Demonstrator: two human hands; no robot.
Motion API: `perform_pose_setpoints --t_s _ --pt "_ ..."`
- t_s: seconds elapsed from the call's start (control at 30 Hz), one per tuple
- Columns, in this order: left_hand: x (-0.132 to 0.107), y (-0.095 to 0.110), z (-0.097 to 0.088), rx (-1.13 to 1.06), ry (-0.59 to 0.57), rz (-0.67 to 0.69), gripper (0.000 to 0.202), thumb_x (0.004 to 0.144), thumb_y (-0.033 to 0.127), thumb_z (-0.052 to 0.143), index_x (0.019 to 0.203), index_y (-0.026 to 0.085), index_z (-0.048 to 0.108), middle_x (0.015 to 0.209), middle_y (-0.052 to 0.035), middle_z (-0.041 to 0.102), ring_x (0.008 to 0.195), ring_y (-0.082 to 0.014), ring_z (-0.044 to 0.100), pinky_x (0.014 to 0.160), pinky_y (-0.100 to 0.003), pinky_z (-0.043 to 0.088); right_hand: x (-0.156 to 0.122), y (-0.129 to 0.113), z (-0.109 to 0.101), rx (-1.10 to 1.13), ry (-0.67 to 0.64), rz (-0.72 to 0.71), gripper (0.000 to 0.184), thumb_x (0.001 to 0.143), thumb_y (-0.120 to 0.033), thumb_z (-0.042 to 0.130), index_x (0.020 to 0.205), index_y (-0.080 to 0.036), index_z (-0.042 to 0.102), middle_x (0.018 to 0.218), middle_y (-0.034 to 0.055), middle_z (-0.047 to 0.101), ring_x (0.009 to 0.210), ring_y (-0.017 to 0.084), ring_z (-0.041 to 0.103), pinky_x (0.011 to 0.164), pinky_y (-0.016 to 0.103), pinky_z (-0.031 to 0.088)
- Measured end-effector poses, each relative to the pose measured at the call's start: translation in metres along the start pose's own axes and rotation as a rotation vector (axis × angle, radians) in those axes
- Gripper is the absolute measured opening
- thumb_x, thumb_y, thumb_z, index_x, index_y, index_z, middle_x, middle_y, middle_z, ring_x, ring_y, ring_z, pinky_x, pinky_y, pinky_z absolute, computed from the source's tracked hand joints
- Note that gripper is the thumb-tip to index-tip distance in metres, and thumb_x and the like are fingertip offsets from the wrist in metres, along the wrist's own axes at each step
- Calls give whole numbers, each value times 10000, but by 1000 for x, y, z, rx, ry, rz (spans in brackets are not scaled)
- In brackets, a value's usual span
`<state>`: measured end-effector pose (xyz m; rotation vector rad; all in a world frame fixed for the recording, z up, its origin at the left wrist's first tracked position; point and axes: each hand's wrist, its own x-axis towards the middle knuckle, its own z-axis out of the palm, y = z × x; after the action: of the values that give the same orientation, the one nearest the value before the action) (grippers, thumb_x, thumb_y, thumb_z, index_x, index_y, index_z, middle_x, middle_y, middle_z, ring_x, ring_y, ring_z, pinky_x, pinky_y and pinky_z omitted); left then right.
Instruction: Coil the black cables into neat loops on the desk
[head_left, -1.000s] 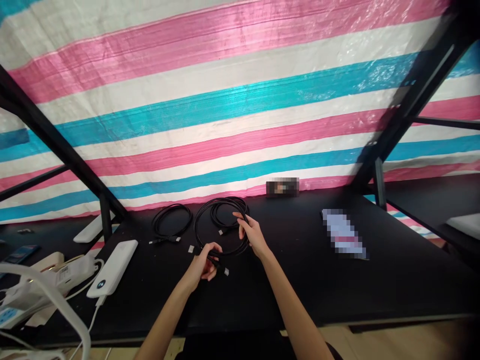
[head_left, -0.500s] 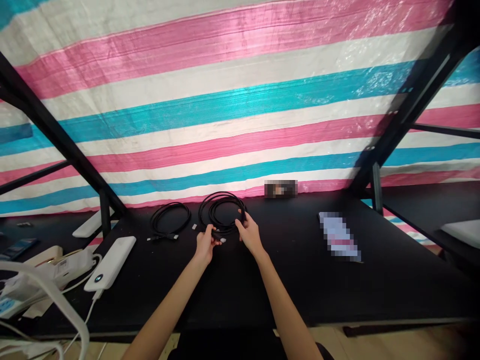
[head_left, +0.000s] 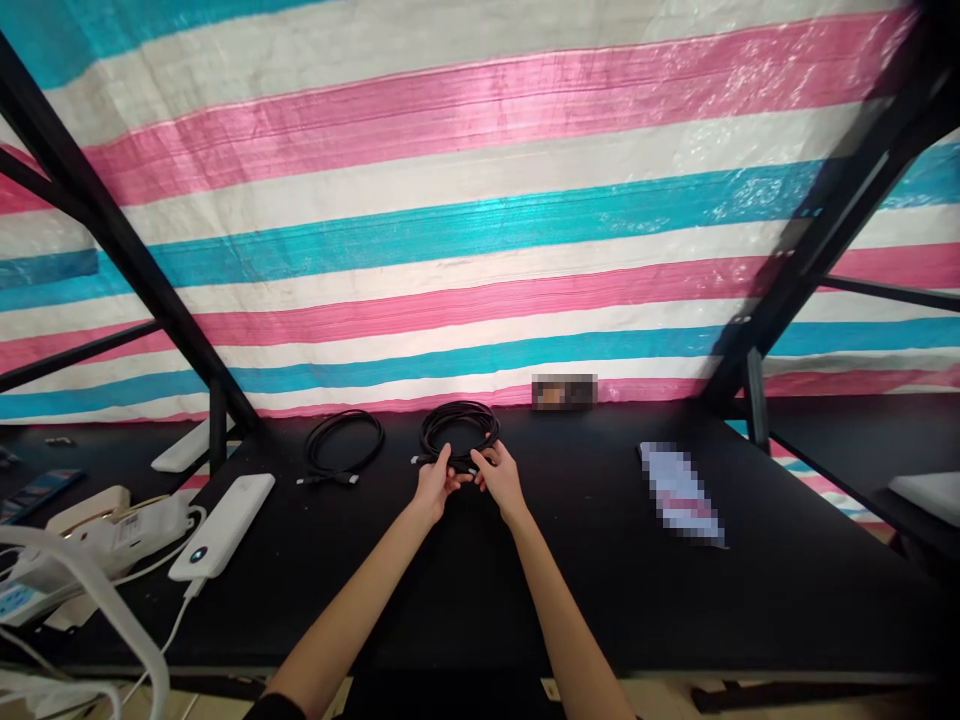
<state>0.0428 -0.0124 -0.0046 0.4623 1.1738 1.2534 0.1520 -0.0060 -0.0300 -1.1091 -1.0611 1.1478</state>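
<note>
Striped sheeting [head_left: 480, 220] before me: pink, white and blue, creased, glare noted toward upper right. Black slanted frame bars [head_left: 829, 240] flank a black tabletop [head_left: 637, 600]. Further black surfaces [head_left: 840, 415] lie beyond them. Pale flooring [head_left: 667, 695] visible below the front edge.

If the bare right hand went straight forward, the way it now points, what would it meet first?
The right hand would most likely first meet the round coil of black cable, which it appears to grip; exact depth is unclear.
</note>
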Motion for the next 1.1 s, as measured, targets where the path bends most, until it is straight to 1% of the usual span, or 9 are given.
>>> perform_pose_setpoints --t_s 0.1,0.17,0.4,0.57,0.77,0.87,0.93,1.0,1.1 --pt "-3 2 0 -25 -24 -60 342 814 251 596 520 132 470 376 41 407 430 -128 611 398 -144 452 -1 -1 1 -20 -11 -24 387 677 -428 598 952 -167 522 766 2 610 360 35 436 308 175 384" --pt "-4 4 2 -53 -32 -79 317 843 222 556 548 128 486 395 37 418 462 -123 621 468 -154 501 -1 -2 2 -13 -11 -34 382 677 -438 599 938 -165 535 798 16 620 368 31 431 323 181 400" --pt "-10 -1 12 -123 -18 -16 310 884 234 487 590 143 449 421 55 394 473 -108 613 559 -182 536 0 -2 -1 64 -18 -13 357 691 -403 577 952 -162 554 856 33 630 383 14 393 334 163 338" --pt "-13 -6 13 -95 -18 -45 272 887 233 480 638 122 491 450 17 471 509 -134 635 568 -205 535 1 0 -3 70 26 5 424 648 -419 601 992 -174 564 923 50 641 388 19 389 336 173 341" --pt "-16 -6 9 -30 -56 -87 268 912 196 397 694 109 525 506 -35 567 525 -142 648 584 -221 534 1 3 -3 -31 97 9 437 638 -456 611 956 -156 610 947 86 656 464 70 479 352 188 377" --pt "-22 -4 3 29 -107 -103 266 912 212 382 730 97 537 508 -50 585 516 -161 653 510 -206 508 1 6 -3 -74 131 -19 431 668 -440 584 993 -158 609 958 81 660 424 55 448 346 191 380" --pt "-28 -3 -3 71 -154 -111 232 900 239 411 801 81 549 536 -71 613 502 -180 653 429 -196 463 1 7 -3 -96 139 -23 433 689 -414 559 1036 -157 591 985 78 654 390 39 418 344 200 400" --pt "-37 -1 -11 128 -211 -98 221 879 250 450 947 64 549 572 -84 641 495 -191 651 388 -189 428 0 6 -3 -99 127 -29 440 699 -392 548 1070 -157 573 1039 83 638 396 37 427 355 209 431" --pt "-49 3 -24 281 -288 -10 408 843 243 486 1212 72 454 586 -59 649 505 -187 651 395 -192 431 -1 3 -3 -84 106 -37 474 697 -362 556 1131 -172 548 1144 90 597 426 36 458 368 210 460"
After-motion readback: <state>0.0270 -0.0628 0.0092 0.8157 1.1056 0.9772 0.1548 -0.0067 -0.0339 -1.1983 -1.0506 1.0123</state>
